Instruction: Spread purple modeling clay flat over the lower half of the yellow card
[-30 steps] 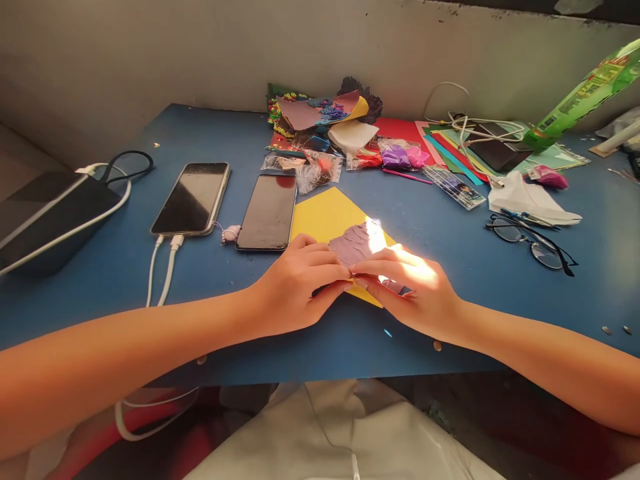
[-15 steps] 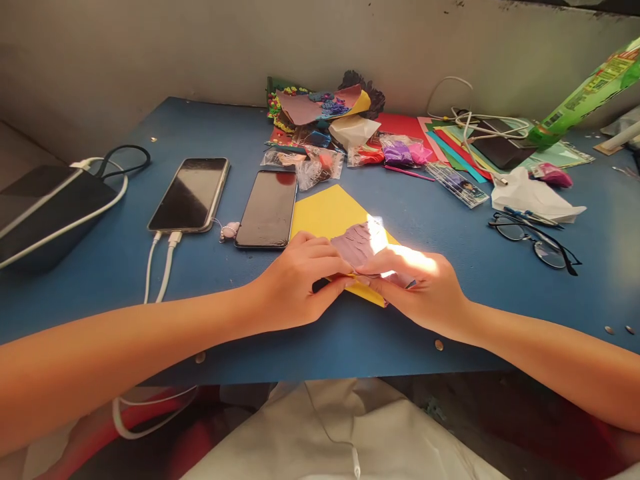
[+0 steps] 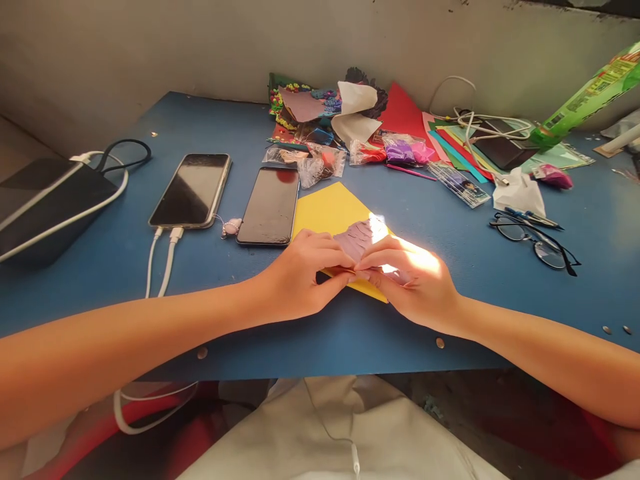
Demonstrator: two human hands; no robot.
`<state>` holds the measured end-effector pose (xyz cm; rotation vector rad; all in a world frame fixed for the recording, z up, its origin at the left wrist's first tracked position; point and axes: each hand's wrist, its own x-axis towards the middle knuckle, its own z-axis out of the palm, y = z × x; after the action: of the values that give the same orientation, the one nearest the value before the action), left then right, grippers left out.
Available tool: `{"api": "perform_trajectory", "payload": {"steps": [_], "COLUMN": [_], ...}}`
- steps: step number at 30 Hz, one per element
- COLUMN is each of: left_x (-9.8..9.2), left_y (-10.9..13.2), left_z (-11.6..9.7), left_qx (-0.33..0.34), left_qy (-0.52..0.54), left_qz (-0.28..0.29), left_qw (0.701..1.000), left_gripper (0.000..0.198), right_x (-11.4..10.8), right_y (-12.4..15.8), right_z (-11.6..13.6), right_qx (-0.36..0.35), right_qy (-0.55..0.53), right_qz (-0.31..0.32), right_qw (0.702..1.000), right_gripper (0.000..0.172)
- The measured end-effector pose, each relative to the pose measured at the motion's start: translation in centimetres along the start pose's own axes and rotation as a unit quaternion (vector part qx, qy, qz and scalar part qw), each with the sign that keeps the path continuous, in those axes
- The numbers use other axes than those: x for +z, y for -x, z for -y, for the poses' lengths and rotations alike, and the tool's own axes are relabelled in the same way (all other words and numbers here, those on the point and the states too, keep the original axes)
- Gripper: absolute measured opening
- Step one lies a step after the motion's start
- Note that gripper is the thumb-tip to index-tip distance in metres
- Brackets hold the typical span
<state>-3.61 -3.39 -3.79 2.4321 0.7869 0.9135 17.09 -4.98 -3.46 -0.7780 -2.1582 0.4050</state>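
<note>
A yellow card (image 3: 325, 205) lies on the blue table, partly under both hands. On it sits a mauve layered piece (image 3: 354, 239), with bright sunlight across its right side. My left hand (image 3: 313, 272) pinches at the card's near edge, thumb and fingertips together. My right hand (image 3: 413, 280) is pinched against the same spot from the right, its fingertips touching those of my left hand. Whatever is between the fingertips is too small and covered to make out.
Two phones (image 3: 191, 190) (image 3: 269, 205) lie left of the card. Glasses (image 3: 535, 241) and a white crumpled paper (image 3: 519, 193) rest at the right. Behind are clay packets (image 3: 400, 149), coloured papers (image 3: 400, 113), cables and a green packet (image 3: 590, 97). A black box (image 3: 50, 207) stands far left.
My right hand's fingers have shifted slightly and are more bent. White pieces at the back pile and by the glasses have changed shape or place. The view has moved a little.
</note>
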Motion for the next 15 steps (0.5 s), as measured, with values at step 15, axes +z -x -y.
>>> {"api": "perform_trajectory", "payload": {"steps": [15], "left_x": [-0.03], "left_y": [0.03], "left_z": [-0.07], "left_qx": [-0.004], "left_qy": [-0.009], "left_qz": [-0.01], "left_qw": [1.0], "left_gripper": [0.014], "right_x": [-0.39], "right_y": [0.3], "right_z": [0.14], "right_qx": [0.068], "right_qy": [0.041], "right_qz": [0.022], "right_qw": [0.997], "right_gripper": [0.009]}}
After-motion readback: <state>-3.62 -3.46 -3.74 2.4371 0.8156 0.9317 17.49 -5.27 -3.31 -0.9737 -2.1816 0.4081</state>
